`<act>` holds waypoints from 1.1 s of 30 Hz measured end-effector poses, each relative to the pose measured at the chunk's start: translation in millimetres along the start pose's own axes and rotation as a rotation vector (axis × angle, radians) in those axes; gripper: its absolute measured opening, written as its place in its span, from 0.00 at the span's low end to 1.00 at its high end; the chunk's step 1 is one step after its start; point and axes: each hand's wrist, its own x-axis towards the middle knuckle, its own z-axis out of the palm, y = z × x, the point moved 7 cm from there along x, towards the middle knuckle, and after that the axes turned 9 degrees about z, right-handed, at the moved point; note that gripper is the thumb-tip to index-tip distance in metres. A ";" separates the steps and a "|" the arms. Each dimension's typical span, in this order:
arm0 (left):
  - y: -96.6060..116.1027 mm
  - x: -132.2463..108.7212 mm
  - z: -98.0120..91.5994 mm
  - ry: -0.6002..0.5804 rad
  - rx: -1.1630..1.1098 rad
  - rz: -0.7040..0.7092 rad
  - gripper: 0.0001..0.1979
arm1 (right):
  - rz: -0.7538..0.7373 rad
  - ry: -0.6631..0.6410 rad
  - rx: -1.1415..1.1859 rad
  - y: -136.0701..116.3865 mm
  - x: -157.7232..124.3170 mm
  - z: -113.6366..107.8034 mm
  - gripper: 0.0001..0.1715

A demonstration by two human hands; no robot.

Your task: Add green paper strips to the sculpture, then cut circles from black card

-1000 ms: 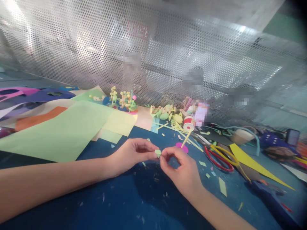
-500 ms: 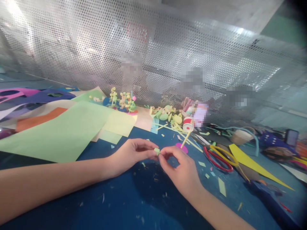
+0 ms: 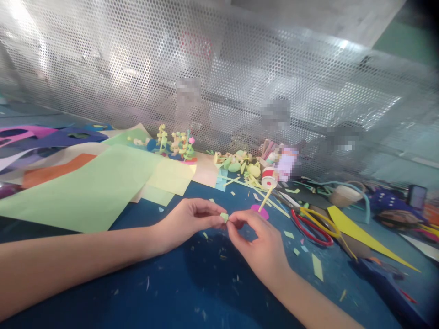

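Between my two hands is a small pale green foam piece. My left hand pinches it between thumb and fingertips from the left. The fingertips of my right hand are closed at its right edge, thumb and forefinger pressed together. Both hands are just above the blue tabletop. Just beyond my right hand, a magenta disc lies on the table, with a pale yellow stick leaning up from it to a red-and-white spool.
Green foam sheets cover the left side. Small foam figures stand at the back before a perforated metal screen. Scissors with red and yellow handles, a yellow strip and scattered scraps lie to the right.
The green piece has turned very slightly between my fingertips. My hands stay in nearly the same place.
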 end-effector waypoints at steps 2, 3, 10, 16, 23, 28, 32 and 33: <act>0.4 -0.4 1.6 -0.021 0.010 0.001 0.12 | -0.020 0.002 -0.005 -2.9 -0.6 -0.5 0.06; 1.1 -0.7 2.9 -0.037 0.015 0.006 0.12 | -0.019 0.002 -0.008 -3.5 -1.0 -0.5 0.06; 2.0 -1.1 1.5 -0.026 0.048 0.035 0.13 | 0.055 -0.030 0.018 4.4 -0.6 2.4 0.04; -0.8 0.1 -1.6 0.016 0.018 0.004 0.16 | 0.147 -0.007 0.071 18.3 1.7 -1.0 0.04; 1.3 -2.0 2.5 -0.043 0.023 0.007 0.15 | 0.114 -0.020 0.045 15.0 0.9 1.2 0.04; 3.1 -1.8 5.1 -0.063 0.026 0.036 0.15 | 0.105 -0.002 0.029 13.9 0.8 -0.3 0.04; 2.3 -1.9 4.8 -0.066 0.052 0.055 0.15 | 0.061 0.006 0.009 9.8 1.2 -1.6 0.04; 1.7 -2.1 4.5 -0.066 0.061 0.057 0.15 | 0.046 0.009 0.005 8.5 1.0 -1.8 0.04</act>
